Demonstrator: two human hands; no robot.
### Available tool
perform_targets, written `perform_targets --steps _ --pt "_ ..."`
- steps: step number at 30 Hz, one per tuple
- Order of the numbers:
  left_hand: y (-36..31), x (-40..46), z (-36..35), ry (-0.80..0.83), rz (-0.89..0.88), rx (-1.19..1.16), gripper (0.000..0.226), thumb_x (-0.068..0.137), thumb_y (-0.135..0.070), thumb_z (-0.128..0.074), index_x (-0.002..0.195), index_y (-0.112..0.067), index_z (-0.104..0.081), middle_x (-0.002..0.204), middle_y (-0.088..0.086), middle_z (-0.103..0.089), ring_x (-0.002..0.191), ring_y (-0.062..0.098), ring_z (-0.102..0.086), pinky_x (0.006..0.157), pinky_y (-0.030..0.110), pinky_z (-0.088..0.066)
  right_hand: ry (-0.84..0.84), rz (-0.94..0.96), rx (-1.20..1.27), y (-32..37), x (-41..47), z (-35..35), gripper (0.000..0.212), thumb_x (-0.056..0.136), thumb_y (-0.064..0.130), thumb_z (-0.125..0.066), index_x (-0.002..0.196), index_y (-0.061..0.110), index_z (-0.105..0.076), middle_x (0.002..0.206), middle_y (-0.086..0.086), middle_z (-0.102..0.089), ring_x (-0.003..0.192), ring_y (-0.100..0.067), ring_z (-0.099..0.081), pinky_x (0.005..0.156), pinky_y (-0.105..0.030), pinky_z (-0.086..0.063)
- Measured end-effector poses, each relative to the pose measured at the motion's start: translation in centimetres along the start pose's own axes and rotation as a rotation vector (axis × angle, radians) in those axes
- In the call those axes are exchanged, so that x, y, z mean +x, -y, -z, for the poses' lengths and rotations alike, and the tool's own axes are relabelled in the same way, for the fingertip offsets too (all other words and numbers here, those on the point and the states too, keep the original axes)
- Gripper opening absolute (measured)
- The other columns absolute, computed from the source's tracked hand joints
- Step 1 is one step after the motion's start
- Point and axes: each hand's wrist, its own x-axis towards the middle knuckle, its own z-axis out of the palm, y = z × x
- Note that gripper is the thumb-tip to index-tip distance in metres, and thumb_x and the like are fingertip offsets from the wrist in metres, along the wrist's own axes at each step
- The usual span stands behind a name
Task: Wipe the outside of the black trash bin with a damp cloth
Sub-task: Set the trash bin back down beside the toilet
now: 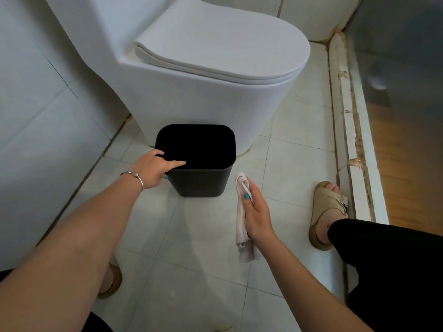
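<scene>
Black trash bin: rim gripped by my left hand; right hand, clutching damp cloth, just beside its right wall.

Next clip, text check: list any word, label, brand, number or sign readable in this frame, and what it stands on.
None: no readable text on anything in view.
Black trash bin: plain, no label visible.
Cloth in the right hand: no print or tag visible.
Toilet: no brand mark visible.
Sandal: buckle too small to tell any marking.
</scene>
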Motion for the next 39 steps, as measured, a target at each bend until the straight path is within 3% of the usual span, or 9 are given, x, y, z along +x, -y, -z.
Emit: perform_targets --steps 3,6,11,15,19,24,32,36,39 --pt "0.1 0.2 -0.1 0.026 -0.004 0.04 0.07 0.088 0.0 -0.048 0.145 -0.036 -0.031 0.108 -0.002 -0.065 0.133 0.026 -0.034 0.097 0.024 -0.036 -0.004 -0.014 -0.001 -0.2 0.1 0.0 0.042 0.103 0.012 -0.039 0.143 0.026 -0.042 0.131 0.015 -0.046 0.118 -0.006 -0.046 0.099 -0.019 -0.038" --pt "0.6 0.4 -0.2 0.052 -0.028 0.044 0.06 0.09 -0.006 -0.051 0.141 -0.033 -0.037 0.112 -0.003 -0.065 0.13 0.026 -0.036 0.096 0.027 -0.041 -0.001 -0.008 -0.004 -0.1 0.4 0.0 0.042 0.103 0.012 -0.039 0.143 0.025 -0.042 0.13 0.015 -0.045 0.119 -0.005 -0.045 0.099 -0.019 -0.037" --pt "0.7 0.1 0.4 0.008 -0.082 0.05 0.063 0.093 -0.02 -0.056 0.148 -0.029 -0.027 0.12 0.0 -0.061 0.121 0.023 -0.046 0.107 0.029 -0.033 -0.003 0.031 0.007 0.9 0.6 -0.3 0.042 0.103 0.013 -0.039 0.142 0.026 -0.042 0.129 0.016 -0.045 0.117 -0.004 -0.044 0.095 -0.016 -0.035" --pt "0.5 -1.1 1.7 -0.088 -0.158 -0.011 0.073 0.089 -0.025 -0.062 0.15 -0.028 -0.022 0.138 -0.002 -0.052 0.128 0.019 -0.044 0.11 0.031 -0.031 0.008 0.082 -0.005 1.9 0.5 -0.5 0.042 0.103 0.011 -0.039 0.143 0.022 -0.042 0.126 0.016 -0.046 0.111 -0.002 -0.047 0.08 0.002 -0.036" --pt "0.0 -2.3 3.6 -0.136 -0.225 0.036 0.077 0.09 -0.034 -0.061 0.152 -0.027 -0.015 0.155 -0.006 -0.029 0.142 0.014 -0.027 0.117 0.032 -0.021 0.017 0.137 0.004 3.2 0.3 -0.6 0.042 0.103 0.012 -0.039 0.142 0.024 -0.043 0.126 0.012 -0.049 0.112 -0.005 -0.048 0.081 -0.005 -0.039" --pt "-2.2 -3.7 7.0 -0.273 -0.284 0.05 0.07 0.095 -0.035 -0.053 0.152 -0.025 -0.014 0.157 -0.005 -0.025 0.143 0.014 -0.025 0.117 0.032 -0.02 0.042 0.22 -0.003 5.6 -0.3 -0.6 0.042 0.103 0.011 -0.039 0.143 0.023 -0.042 0.128 0.009 -0.049 0.113 -0.007 -0.048 0.078 -0.002 -0.04" --pt "-6.1 -5.5 13.8 -0.299 -0.295 -0.072 0.071 0.097 -0.033 -0.05 0.153 -0.026 -0.007 0.16 -0.007 -0.012 0.145 0.013 -0.019 0.116 0.03 -0.019 0.078 0.421 0.019 10.3 -2.2 0.0 0.041 0.1 0.006 -0.043 0.14 0.014 -0.047 0.137 0.0 -0.052 0.124 -0.012 -0.05 0.104 -0.022 -0.039" --pt "-7.0 -6.5 18.5 -0.348 -0.225 -0.3 0.069 0.097 -0.031 -0.051 0.153 -0.026 -0.011 0.159 -0.002 -0.019 0.143 0.016 -0.024 0.114 0.028 -0.019 0.084 0.488 0.036 12.9 -3.3 1.2 0.04 0.1 0.005 -0.043 0.138 0.015 -0.047 0.132 0.005 -0.052 0.119 -0.007 -0.049 0.093 -0.004 -0.038" --pt "-7.5 -6.4 21.1 -0.365 -0.223 -0.366 0.071 0.095 -0.03 -0.054 0.153 -0.022 -0.013 0.158 0.002 -0.02 0.143 0.018 -0.024 0.114 0.027 -0.018 0.077 0.532 0.038 14.6 -3.8 2.0 0.04 0.1 0.005 -0.043 0.139 0.013 -0.047 0.132 0.005 -0.052 0.119 -0.004 -0.048 0.09 0.0 -0.037"
